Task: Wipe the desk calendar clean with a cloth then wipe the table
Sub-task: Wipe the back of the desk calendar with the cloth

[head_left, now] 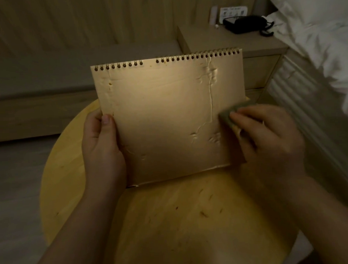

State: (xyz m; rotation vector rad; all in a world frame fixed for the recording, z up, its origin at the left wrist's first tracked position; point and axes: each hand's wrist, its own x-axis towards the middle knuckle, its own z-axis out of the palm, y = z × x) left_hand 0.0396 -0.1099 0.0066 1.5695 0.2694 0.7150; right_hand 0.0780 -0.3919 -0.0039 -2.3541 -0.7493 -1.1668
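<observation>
**Calendar Held Up, Cloth Pressed to Its Right Side**

Here, from the head camera: desk calendar (168, 116) held up over the round wooden table (174, 222), spiral binding on top, blank dented cardboard face toward the camera. At 9 o'clock on the card, left hand (102, 149) with fingers clamped on the calendar's left edge, thumb in front. At 3 o'clock, right hand (268, 139) with fingers closed on a greenish cloth (227, 117), pressing it flat against the card beside a long crease. Small dark specks scattered over the tabletop at 6 o'clock. Far off at 1 o'clock, black telephone (244, 23) on a nightstand (225, 42); white bedding (315, 33) at 2 o'clock.
</observation>
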